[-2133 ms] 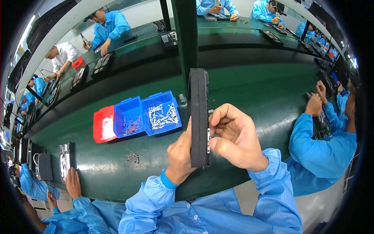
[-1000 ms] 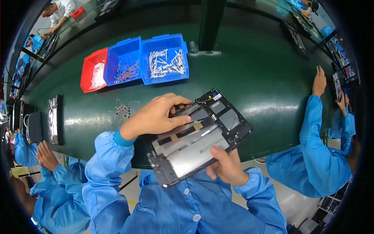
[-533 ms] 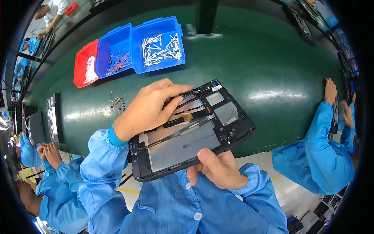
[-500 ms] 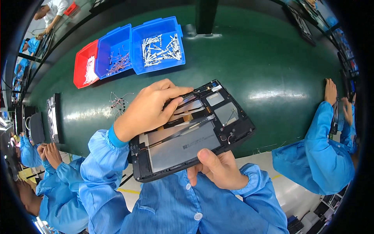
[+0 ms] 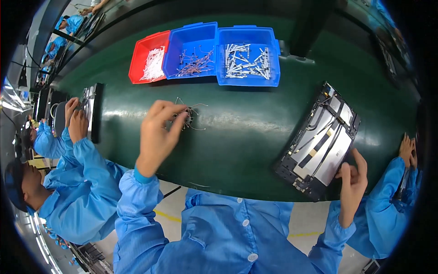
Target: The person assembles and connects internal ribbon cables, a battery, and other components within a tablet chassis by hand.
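Note:
My left hand [image 5: 157, 132] is over the table, thumb and forefinger closed together at a small tangle of thin wires [image 5: 190, 119] with little black ends. The fingers partly hide the tangle. To the right, an opened tablet [image 5: 321, 141] lies slanted on the table, its inside facing up, showing silvery battery panels, black flat cables and a dark frame. Beside its near right edge is my right hand [image 5: 353, 182], fingers bent and apart, with nothing gripped. Whether its fingertips touch the tablet's edge is hard to tell.
Across the green table [image 5: 246, 160] stand a red bin [image 5: 133, 68] of white pieces, a blue bin [image 5: 191, 34] of thin wired parts and another blue bin [image 5: 248, 34] of white strips. Co-workers in blue sit left [image 5: 91, 192] and right [image 5: 388, 210]. A dark post rises behind.
The tablet, held in both my hands before, now lies on the table at the right. My left hand has gone to the wire tangle; my right hand has moved right and released its grip.

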`<state>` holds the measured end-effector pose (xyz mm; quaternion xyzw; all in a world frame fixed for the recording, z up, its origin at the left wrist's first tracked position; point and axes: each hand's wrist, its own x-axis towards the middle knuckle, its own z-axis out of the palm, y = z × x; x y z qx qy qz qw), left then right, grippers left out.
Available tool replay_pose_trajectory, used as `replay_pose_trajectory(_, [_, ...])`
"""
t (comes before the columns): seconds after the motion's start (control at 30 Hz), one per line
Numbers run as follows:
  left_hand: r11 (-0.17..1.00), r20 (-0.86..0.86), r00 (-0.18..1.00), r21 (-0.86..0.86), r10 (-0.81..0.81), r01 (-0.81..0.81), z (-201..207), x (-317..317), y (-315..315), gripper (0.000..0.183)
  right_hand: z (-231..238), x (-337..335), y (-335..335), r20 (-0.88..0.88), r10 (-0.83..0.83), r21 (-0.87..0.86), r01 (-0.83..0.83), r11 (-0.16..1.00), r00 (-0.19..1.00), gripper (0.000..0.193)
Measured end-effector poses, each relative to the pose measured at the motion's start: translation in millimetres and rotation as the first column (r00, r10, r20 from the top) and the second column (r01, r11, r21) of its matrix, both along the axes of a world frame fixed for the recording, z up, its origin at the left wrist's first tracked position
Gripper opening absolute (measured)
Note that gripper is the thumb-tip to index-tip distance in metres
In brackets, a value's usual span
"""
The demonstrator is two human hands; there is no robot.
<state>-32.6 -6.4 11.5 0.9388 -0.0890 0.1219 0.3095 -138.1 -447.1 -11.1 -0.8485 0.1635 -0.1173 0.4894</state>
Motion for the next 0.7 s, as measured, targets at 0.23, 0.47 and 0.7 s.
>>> replay_pose_trajectory(0.23, [0.992,-0.025,0.996,0.093,0.09,-0.087,-5,-1,35,0.017,43,-17,65,-0.193,0.309,-0.696,-0.352,0.626,0.931,0.084])
replay_pose_trajectory(0.47, [0.993,0.064,0.997,0.108,0.041,-0.048,-18,-1,37,0.016,16,21,32,-0.059,0.291,-0.643,-0.259,0.721,0.955,0.069])
replay_pose_trajectory(0.7, [0.987,0.092,0.996,0.163,-0.015,0.0,-26,-3,44,0.008,-23,155,-31,0.223,0.376,-0.706,-0.116,0.699,0.899,0.053])
